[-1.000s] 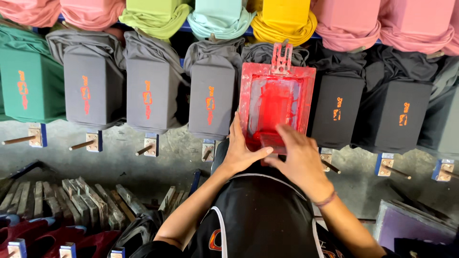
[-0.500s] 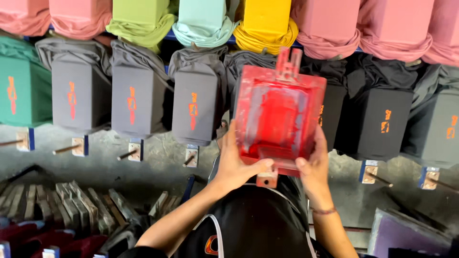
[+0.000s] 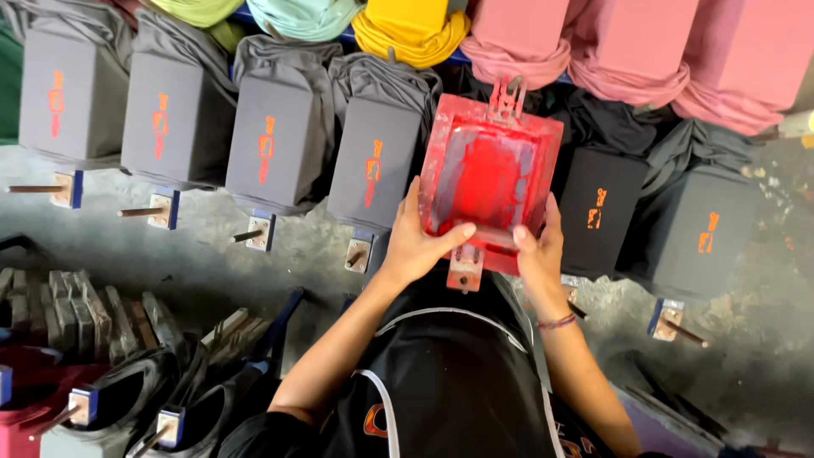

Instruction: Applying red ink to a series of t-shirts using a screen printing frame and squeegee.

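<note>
Both hands grip the red printing screen frame (image 3: 489, 193) at its near edge: the left hand (image 3: 420, 242) is clamped on the left corner, the right hand (image 3: 538, 250) on the right corner. The frame is just right of a grey shirt board (image 3: 373, 161) with orange print.

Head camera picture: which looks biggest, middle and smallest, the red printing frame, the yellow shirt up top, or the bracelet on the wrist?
1. Red printing frame, though it is nearest the camera.
2. Yellow shirt, partly cut off.
3. Bracelet.
</note>
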